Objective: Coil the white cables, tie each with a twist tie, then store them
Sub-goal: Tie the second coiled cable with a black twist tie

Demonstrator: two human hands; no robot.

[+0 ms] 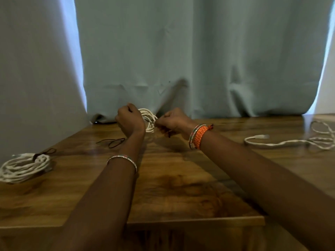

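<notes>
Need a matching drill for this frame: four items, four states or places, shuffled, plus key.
Items
1. coiled cable
2. held coil
3. loose cable
4. spare twist tie

States
A. uncoiled, at the table's right side
B. gripped between both hands, left hand and right hand
C. lying alone on the table, dark and thin
D. already tied, at the left edge

Pairs: 1-D, 2-B, 3-A, 4-C

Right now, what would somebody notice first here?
Two hands in the middle: the left hand and right hand hold a white coil up over the table. A tied coil lies far left. A loose cable sprawls far right.
</notes>
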